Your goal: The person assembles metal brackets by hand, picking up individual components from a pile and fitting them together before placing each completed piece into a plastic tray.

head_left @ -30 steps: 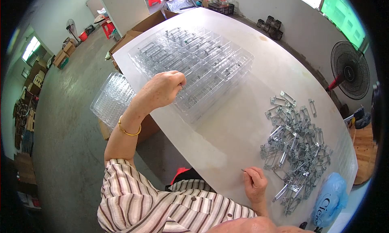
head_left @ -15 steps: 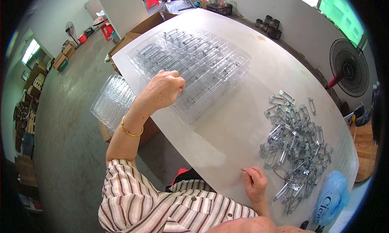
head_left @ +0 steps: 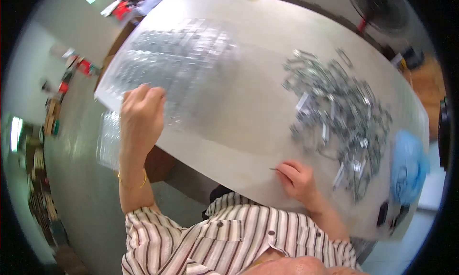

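My left hand (head_left: pixel 142 110) is closed, fingers curled down, over the near left part of the clear plastic compartment tray (head_left: pixel 201 84). Whatever its fingers hold, if anything, is hidden. Metal bracket-like parts fill rows of the tray, blurred by motion. Over the near side of the table, my right hand (head_left: pixel 297 180) pinches a thin, dark, pointed thing (head_left: pixel 273 169) whose tip sticks out to the left. Beyond and to the right of that hand lies a loose heap of similar metal parts (head_left: pixel 342 117).
A blue plastic bag (head_left: pixel 408 167) sits at the right edge of the white table (head_left: pixel 258 112). Below the table's left edge are more clear plastic trays (head_left: pixel 109 141). A black fan (head_left: pixel 377 7) stands beyond the far right side.
The view has turned and dropped, blurring the tray. My left hand stays closed near the tray's near left side. My right hand still pinches the thin thing, now farther in over the table.
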The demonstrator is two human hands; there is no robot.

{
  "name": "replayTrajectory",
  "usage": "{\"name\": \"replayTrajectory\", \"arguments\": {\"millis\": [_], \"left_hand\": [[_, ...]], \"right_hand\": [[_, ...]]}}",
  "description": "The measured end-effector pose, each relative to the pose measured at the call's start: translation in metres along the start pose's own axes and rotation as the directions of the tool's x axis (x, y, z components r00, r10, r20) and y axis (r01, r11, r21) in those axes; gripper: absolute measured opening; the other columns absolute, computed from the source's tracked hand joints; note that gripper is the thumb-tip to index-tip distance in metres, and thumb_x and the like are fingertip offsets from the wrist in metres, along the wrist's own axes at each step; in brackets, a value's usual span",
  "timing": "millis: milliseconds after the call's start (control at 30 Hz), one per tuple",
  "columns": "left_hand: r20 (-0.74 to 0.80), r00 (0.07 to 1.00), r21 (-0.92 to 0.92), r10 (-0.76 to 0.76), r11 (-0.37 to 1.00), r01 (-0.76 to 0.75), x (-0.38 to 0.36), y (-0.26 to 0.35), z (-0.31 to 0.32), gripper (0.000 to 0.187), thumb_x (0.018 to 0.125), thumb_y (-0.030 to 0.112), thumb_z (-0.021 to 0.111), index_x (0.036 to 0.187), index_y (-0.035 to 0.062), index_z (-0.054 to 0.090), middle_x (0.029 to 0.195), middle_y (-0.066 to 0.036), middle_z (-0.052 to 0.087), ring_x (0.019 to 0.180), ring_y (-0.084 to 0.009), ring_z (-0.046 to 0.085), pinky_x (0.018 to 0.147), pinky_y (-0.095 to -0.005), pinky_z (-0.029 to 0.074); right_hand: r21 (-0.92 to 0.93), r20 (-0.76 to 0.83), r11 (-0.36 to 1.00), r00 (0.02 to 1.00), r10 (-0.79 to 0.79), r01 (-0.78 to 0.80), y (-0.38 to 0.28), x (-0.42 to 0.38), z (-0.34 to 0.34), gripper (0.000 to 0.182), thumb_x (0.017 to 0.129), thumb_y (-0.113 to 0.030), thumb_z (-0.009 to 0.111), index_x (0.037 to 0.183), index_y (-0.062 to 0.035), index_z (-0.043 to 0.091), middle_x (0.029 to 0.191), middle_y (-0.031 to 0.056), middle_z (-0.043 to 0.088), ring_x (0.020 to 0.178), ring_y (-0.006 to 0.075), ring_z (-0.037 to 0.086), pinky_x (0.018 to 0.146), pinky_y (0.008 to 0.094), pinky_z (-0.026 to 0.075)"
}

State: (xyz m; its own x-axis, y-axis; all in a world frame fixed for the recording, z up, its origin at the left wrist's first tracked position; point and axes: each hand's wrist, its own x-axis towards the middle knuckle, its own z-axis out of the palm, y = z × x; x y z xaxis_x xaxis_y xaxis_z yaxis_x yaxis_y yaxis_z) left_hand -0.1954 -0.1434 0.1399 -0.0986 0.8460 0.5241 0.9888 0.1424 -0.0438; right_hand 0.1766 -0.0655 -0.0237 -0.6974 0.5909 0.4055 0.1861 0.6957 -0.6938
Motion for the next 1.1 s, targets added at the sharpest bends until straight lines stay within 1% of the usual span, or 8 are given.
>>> {"name": "replayTrajectory", "arguments": {"millis": [33,100,133,200,333,667,733,1100], "left_hand": [[-0.026,0.999,-0.035,0.029,0.999,-0.030,0.002,0.015,-0.002,0.009,0.084,0.001,0.071,0.089,0.0042,0.064,0.079,-0.010,0.059,0.077,-0.0307,0.060,0.078,-0.0410,0.046],[-0.046,0.995,-0.099,0.086,0.991,-0.090,0.000,0.040,0.000,0.010,0.083,0.002,0.072,0.088,0.0045,0.064,0.078,-0.009,0.058,0.077,-0.0298,0.059,0.078,-0.0410,0.046],[-0.059,0.990,-0.163,0.126,0.977,-0.134,-0.001,0.053,0.002,0.010,0.083,0.001,0.073,0.089,0.0038,0.065,0.081,-0.009,0.061,0.078,-0.0291,0.060,0.077,-0.0397,0.047],[-0.079,0.980,-0.230,0.181,0.953,-0.195,0.007,0.076,0.010,0.010,0.083,0.001,0.074,0.091,0.0032,0.066,0.084,-0.009,0.064,0.078,-0.0283,0.060,0.076,-0.0385,0.049],[0.022,0.944,-0.434,0.330,0.853,-0.288,0.015,0.126,0.047,0.010,0.083,0.003,0.075,0.088,0.0040,0.067,0.085,-0.009,0.064,0.081,-0.0287,0.063,0.079,-0.0404,0.049],[0.088,0.865,-0.600,0.494,0.719,-0.350,0.037,0.208,0.119,0.008,0.086,0.007,0.073,0.087,0.0059,0.065,0.083,-0.008,0.061,0.081,-0.0293,0.061,0.082,-0.0411,0.049],[0.087,0.853,-0.606,0.515,0.707,-0.365,0.042,0.218,0.127,0.008,0.086,0.007,0.073,0.087,0.0056,0.065,0.083,-0.008,0.062,0.081,-0.0295,0.061,0.082,-0.0409,0.049],[0.038,0.801,-0.711,0.597,0.579,-0.398,0.070,0.285,0.140,0.007,0.086,0.007,0.073,0.087,0.0048,0.067,0.080,-0.008,0.062,0.078,-0.0286,0.061,0.078,-0.0398,0.048]], "right_hand": [[-0.021,-0.028,0.998,0.998,0.058,-0.058,-0.001,0.000,-0.002,0.014,0.085,-0.003,0.074,0.098,-0.0033,0.069,0.095,0.0133,0.069,0.068,0.0292,0.067,0.060,0.0370,0.054],[-0.035,0.087,0.995,0.992,-0.088,0.091,-0.005,0.001,-0.004,0.015,0.083,-0.005,0.071,0.098,-0.0049,0.068,0.093,0.0115,0.069,0.074,0.0290,0.068,0.064,0.0370,0.056],[-0.051,0.068,0.997,0.996,-0.053,0.057,-0.006,-0.002,-0.005,0.015,0.083,-0.005,0.071,0.098,-0.0049,0.068,0.093,0.0115,0.069,0.074,0.0290,0.068,0.064,0.0370,0.056],[-0.038,0.131,0.973,0.967,-0.221,0.227,-0.002,-0.004,-0.002,0.019,0.080,-0.006,0.069,0.098,-0.0058,0.066,0.093,0.0099,0.068,0.078,0.0271,0.069,0.065,0.0363,0.057],[-0.038,0.192,0.930,0.916,-0.352,0.365,0.005,-0.008,0.003,0.019,0.078,-0.009,0.072,0.096,-0.0053,0.067,0.093,0.0084,0.069,0.073,0.0253,0.068,0.061,0.0347,0.056],[0.026,0.191,0.947,0.928,-0.319,0.320,0.008,-0.015,0.003,0.016,0.080,-0.015,0.063,0.094,-0.0084,0.063,0.090,0.0077,0.065,0.076,0.0263,0.067,0.066,0.0378,0.056],[0.037,0.281,0.950,0.909,-0.307,0.309,0.009,-0.015,0.001,0.012,0.081,-0.015,0.062,0.092,-0.0087,0.062,0.084,0.0068,0.062,0.076,0.0267,0.067,0.066,0.0385,0.056],[0.030,0.202,0.931,0.910,-0.362,0.363,0.010,-0.022,0.013,0.011,0.090,-0.020,0.060,0.091,-0.0092,0.060,0.084,0.0058,0.062,0.079,0.0251,0.067,0.067,0.0377,0.056]]}}
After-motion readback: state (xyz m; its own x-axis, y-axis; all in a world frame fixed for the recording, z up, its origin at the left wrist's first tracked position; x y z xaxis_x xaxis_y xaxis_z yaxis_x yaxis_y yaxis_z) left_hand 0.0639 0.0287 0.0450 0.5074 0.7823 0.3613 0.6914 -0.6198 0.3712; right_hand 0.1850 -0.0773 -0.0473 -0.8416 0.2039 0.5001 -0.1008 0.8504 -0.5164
